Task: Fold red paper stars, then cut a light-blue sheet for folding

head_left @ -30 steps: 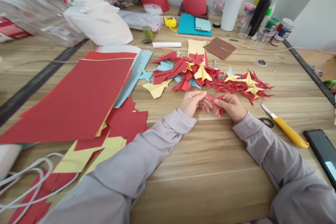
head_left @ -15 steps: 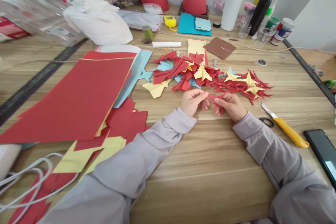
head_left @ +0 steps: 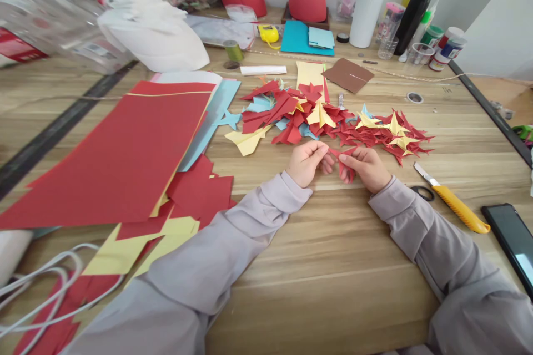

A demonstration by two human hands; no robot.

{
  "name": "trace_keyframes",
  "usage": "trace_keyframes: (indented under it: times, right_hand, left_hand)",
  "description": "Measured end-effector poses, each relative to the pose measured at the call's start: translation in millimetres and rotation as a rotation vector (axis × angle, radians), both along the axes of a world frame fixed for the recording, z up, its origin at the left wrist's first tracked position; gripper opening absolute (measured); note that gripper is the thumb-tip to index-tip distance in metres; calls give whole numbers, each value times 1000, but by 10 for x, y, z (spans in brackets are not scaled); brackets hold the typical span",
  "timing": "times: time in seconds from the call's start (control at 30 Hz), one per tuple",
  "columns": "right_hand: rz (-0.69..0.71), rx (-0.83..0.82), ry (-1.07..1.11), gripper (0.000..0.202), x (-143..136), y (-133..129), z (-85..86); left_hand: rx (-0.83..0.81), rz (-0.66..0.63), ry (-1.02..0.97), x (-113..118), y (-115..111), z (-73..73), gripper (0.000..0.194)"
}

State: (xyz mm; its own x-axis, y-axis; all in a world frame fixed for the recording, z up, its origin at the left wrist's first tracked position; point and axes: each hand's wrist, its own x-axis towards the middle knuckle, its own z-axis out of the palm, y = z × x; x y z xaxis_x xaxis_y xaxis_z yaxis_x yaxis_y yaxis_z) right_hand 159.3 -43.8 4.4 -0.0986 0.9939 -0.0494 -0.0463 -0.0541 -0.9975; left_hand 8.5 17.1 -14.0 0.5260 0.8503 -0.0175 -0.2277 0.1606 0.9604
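Note:
Between my two hands is a small folded red paper piece [head_left: 345, 153], held just above the table in front of the paper heap. My left hand [head_left: 307, 162] pinches its left tip between thumb and forefinger. On the other side, my right hand [head_left: 365, 167] grips its body, with part of the paper showing below the fingers. Behind lies a heap of folded red, yellow and blue paper pieces [head_left: 287, 113]. To its right is a pile of pointed red paper pieces [head_left: 375, 136] with a few yellow ones on top.
Large red paper sheets [head_left: 120, 155] and cut scraps [head_left: 204, 188] cover the left side. A yellow utility knife [head_left: 458, 205], blade out, lies right of my right hand, near black scissors handles [head_left: 423, 193] and a phone [head_left: 510, 238]. A white cable [head_left: 62, 272] coils at lower left.
Both hands keep nearly the same place and grip on the red paper. The whole view has shifted very slightly.

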Motion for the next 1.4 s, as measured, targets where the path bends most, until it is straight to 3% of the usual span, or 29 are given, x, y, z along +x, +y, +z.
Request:
trace_keyframes:
  times: [0.33,0.57,0.93,1.17,1.4]
  right_hand:
    - [-14,5,24,36,17,-1,-38]
    - [6,3,-15,41,-7,1,11]
    - [-26,13,-4,36,-7,-17,-1]
    - [-16,16,20,37,-16,-34,-36]
    - [-18,2,-3,38,-22,-32,-37]
  left_hand:
    - [-76,32,-95,-19,6,9,35]
    - [-8,16,19,-4,-25,47,37]
    - [-57,-31,-4,-24,-32,64,33]
    - [69,-96,120,-16,-39,106,34]
    - [58,-106,117,-24,-44,109,29]
